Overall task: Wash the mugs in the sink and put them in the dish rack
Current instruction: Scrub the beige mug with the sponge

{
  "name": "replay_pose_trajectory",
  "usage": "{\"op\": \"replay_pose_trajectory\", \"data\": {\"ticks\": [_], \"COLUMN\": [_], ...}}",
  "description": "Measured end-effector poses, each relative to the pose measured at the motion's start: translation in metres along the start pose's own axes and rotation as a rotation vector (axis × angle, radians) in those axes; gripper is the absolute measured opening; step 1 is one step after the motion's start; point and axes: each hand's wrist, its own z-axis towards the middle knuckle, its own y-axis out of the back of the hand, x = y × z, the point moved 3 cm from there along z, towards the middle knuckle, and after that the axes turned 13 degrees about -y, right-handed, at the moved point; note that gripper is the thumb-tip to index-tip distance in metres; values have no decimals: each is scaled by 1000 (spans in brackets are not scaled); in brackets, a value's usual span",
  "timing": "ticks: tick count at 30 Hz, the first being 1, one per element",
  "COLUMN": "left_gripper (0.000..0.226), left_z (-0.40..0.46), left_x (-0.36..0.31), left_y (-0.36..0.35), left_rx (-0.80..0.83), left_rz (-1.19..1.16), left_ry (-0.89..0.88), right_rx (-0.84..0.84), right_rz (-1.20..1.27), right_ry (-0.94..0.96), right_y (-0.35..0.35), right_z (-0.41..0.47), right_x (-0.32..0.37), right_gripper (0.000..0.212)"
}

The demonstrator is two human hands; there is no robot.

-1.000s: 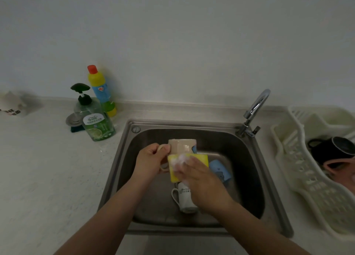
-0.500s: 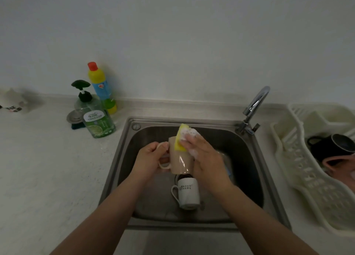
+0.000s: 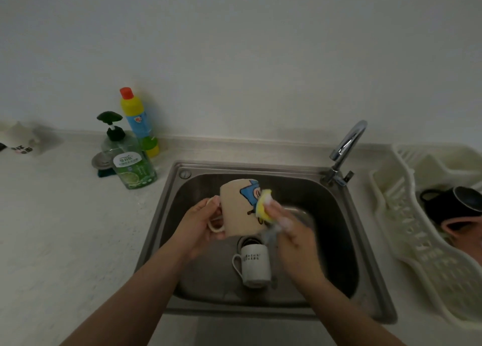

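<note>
- Far left, at the counter's back edge: small white object with dark markings [image 3: 19, 145], blurred, kind not clear.
- Pale speckled stone countertop [image 3: 52, 228] running left of the basin and on behind it.
- Round metal sink strainer plug [image 3: 100, 160] lying on the countertop, just beside the clear green pump bottle of dish soap [image 3: 129, 160] with dark pump head.
- Behind the pump bottle, near the wall: tall yellow and blue plastic bottle with red cap [image 3: 137, 121], upright.
- Stainless steel sink [image 3: 167, 202] sunk into the countertop.
- Left hand [image 3: 200, 225] gripping the handle of the beige ceramic mug with blue cartoon print [image 3: 238, 210], fingers curled round the loop, thumb over its top; mug held above the basin, upside down and tilted.
- Below that, on the basin floor: 1 white mug with small dark lettering [image 3: 254, 265], lying with handle to the left.
- Yellow sponge [image 3: 264, 206], soapy, pressed against the beige mug's printed side.
- Right hand [image 3: 289, 238] pinching the sponge, foam on the fingertips; motion blur hiding the exact finger spread.
- Chrome curved tap [image 3: 344, 150] at the basin's rear right corner.
- Cream plastic dish rack [image 3: 407, 228] on the countertop right of the basin.
- Inside the rack: 1 black mug [image 3: 451, 202] on its side, and 1 pink mug [image 3: 461, 228] touching it, cut by the frame edge.
</note>
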Motion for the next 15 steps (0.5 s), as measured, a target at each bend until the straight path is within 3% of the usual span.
{"op": "replay_pose_trajectory", "data": {"ticks": [3,6,9,12,15], "left_gripper": [45,50,37,23,23], "left_z": [0,2,4,1,2], "left_x": [4,0,-2,0,-4], "left_y": [-5,1,1,-6,-9], "left_rx": [26,-10,-7,-5,-71], "left_rz": [-40,-31,75,99,181], "left_ry": [11,-15,-26,-34,-79], "right_rx": [-13,41,-20,-46,-9], "right_rz": [73,120,-32,-146,-557], "right_ry": [-116,-97,35,47,380], "right_y": [5,7,5,-1,-9], "right_z": [24,-11,2,26,-2], "right_x": [11,14,12,18,15], "right_gripper": [37,50,42,40,51]}}
